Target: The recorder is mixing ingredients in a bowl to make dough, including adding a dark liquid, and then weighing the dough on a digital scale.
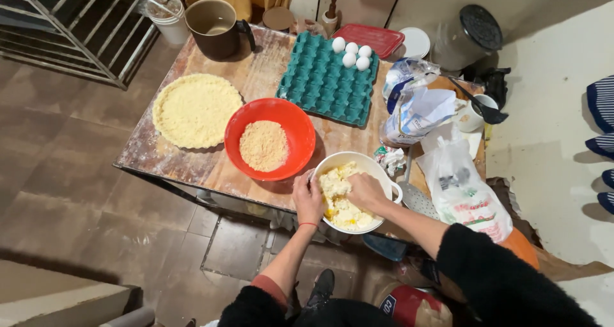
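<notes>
Two bare hands work inside a white bowl (pixel 384 171) at the near edge of a wooden table (pixel 256 77). The left hand (pixel 308 199) rests on the bowl's near-left rim, fingers curled loosely over the edge and touching the pale yellow dough (pixel 339 202) inside; a thin red band circles that wrist. The right hand (pixel 366 191) lies on top of the dough, fingers bent and pressed into the lump, gripping a clump of it. The dough is crumbly and fills most of the bowl. Just left of the bowl, nearly touching it, stands a red bowl (pixel 291 119) with a heap of fine tan crumbs (pixel 263 145) in its middle. Farther left lies a round pie crust (pixel 196 111), pale and pressed flat with a raised edge. Behind the red bowl sits a teal egg tray (pixel 320 84) with four white eggs (pixel 352 53) in its far right corner. To the right of the white bowl lie a crumpled flour bag (pixel 416 109) and a white plastic bag (pixel 464 192). At the table's far left corner stands a brown mug (pixel 214 26).
</notes>
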